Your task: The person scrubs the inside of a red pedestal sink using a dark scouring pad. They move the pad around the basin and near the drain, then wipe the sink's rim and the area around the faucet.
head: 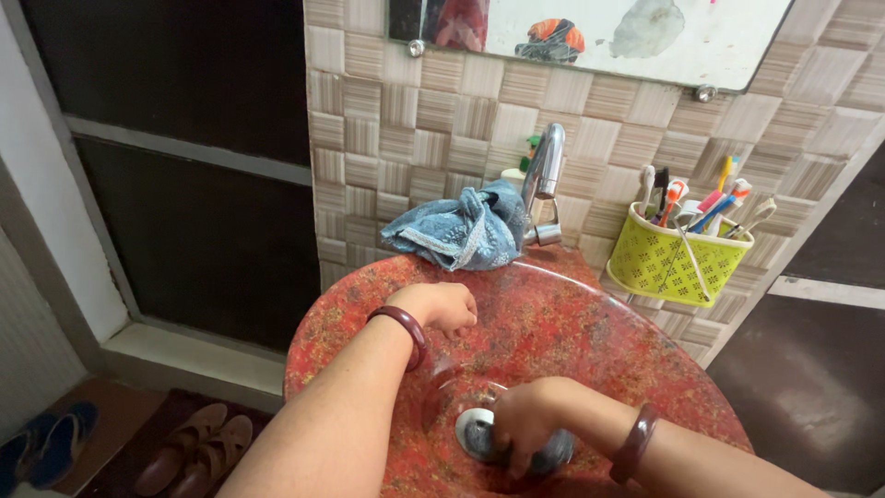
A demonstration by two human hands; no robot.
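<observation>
Speckled red washbasin fills the middle of the view, set against a tiled wall below a mirror. Blue cloth lies bunched on its back rim beside the chrome tap. A yellow basket of toothbrushes hangs to the right. The left hand rests curled on the basin's rim, gripping nothing. The right hand has its grip closed on a grey scrubbing pad, pressed at the metal drain.
</observation>
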